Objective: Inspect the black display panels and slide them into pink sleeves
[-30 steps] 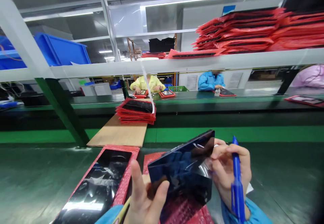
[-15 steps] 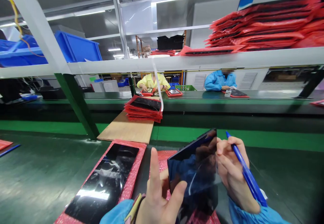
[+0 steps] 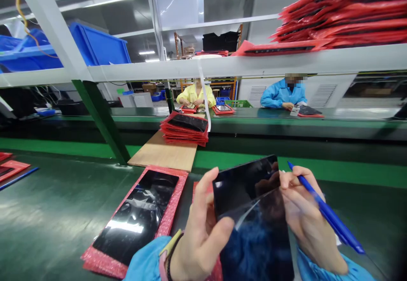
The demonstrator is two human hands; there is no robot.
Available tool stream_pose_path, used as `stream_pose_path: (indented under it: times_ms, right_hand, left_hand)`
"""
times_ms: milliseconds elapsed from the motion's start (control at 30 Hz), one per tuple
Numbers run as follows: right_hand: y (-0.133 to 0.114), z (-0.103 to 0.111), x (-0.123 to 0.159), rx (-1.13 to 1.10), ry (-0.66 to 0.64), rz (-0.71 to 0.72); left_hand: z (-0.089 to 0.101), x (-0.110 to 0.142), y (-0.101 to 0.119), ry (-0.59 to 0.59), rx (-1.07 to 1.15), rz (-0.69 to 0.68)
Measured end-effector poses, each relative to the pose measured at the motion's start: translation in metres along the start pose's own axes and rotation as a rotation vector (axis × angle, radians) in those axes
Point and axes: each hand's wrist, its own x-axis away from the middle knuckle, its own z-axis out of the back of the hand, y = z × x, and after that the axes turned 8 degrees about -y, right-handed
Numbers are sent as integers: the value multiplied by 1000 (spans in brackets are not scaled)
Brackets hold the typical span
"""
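Observation:
A glossy black screen panel is tilted up in front of me. My left hand grips its left edge, the thumb lying on the glass and the fingers behind. My right hand pinches at the panel's upper right edge, with a blue pen held across it. What looks like a clear film covers the lower glass; its edge runs up toward my right fingertips. Left of my hands, another black screen panel lies on pink bubble wrap. More pink wrap shows partly beneath the held panel.
Red-wrapped panels are stacked on a wooden board ahead. A white shelf crosses above, bearing blue bins and red packages. A green post stands left. Two people work at the far bench.
The held panel has turned to face me more squarely. My left index finger, raised before, now rests at the panel's left edge. My right hand has shifted slightly right with the pen.

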Motion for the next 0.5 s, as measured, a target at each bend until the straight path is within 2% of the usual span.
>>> stream_pose_path:
  times_ms: [67, 167, 233, 433, 500]
  right_hand:
    - [-3, -2, 1, -11, 35, -89]
    - [-6, -3, 1, -37, 101, -217]
    - [-8, -5, 2, -54, 154, -284]
    - [-9, -6, 1, -140, 263, -398]
    - [-6, -1, 0, -121, 244, -386]
  left_hand:
    - [2, -6, 3, -10, 186, 17]
    - [5, -15, 4, 134, 309, 86]
    - [7, -20, 3, 208, 330, 105]
    - [13, -30, 0, 292, 300, 119]
    - [15, -31, 0, 316, 260, 147]
